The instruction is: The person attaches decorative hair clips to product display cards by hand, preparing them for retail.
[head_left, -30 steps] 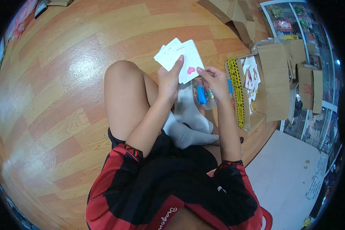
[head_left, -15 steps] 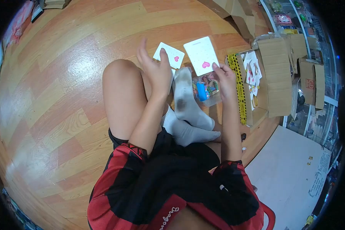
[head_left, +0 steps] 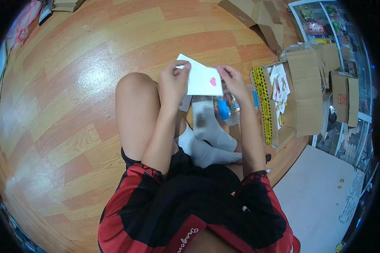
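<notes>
I sit cross-legged on a wooden floor in white socks. Both hands hold one white card with a pink heart (head_left: 202,79) in front of my raised knee. My left hand (head_left: 173,81) pinches its left edge and my right hand (head_left: 231,80) pinches its right edge. Another white card (head_left: 185,103) shows under my left hand; what holds it is hidden. Below the card, beside my sock, lies a clear bag of colourful small items (head_left: 226,106).
An open cardboard box (head_left: 299,92) with yellow tape and more white cards inside stands to the right. More cardboard boxes (head_left: 257,17) lie at the top right, shelves of goods (head_left: 321,25) behind them. A white board (head_left: 316,194) lies at the lower right.
Half a second ago each hand held a separate card, apart. Now my hands have come together and both grip a single heart card.
</notes>
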Demonstrator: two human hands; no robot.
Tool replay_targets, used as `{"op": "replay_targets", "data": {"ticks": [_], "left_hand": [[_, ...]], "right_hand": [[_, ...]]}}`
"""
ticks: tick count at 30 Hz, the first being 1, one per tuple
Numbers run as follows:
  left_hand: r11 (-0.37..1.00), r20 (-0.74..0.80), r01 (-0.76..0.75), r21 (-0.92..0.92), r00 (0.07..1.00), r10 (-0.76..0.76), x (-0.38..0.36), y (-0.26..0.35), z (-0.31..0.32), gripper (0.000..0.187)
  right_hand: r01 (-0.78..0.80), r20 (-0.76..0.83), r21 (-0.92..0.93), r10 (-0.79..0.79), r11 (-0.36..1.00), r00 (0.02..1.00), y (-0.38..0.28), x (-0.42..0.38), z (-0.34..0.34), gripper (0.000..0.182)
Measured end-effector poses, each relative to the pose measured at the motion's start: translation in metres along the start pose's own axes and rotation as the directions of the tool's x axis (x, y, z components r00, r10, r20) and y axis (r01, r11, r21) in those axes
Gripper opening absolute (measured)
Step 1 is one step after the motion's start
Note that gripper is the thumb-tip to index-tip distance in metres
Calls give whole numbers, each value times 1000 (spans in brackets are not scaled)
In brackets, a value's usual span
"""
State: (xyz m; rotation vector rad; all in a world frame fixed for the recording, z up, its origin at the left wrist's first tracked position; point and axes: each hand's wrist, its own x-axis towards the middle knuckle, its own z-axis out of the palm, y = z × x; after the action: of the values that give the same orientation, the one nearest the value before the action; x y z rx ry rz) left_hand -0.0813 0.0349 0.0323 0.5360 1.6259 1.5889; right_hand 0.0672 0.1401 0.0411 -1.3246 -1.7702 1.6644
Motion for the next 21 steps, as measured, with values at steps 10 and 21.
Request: {"op": "replay_targets", "data": {"ticks": [10, 21], "left_hand": [[786, -319, -112, -607, 941, -112, 11, 6, -11, 49], [786, -27, 83, -612, 992, -125, 0, 9, 15, 52]], "right_hand": [[118, 1, -509, -136, 853, 991, 63, 37, 29, 34], [-234, -361, -588, 8, 774, 933, 123, -53, -131, 13]]}}
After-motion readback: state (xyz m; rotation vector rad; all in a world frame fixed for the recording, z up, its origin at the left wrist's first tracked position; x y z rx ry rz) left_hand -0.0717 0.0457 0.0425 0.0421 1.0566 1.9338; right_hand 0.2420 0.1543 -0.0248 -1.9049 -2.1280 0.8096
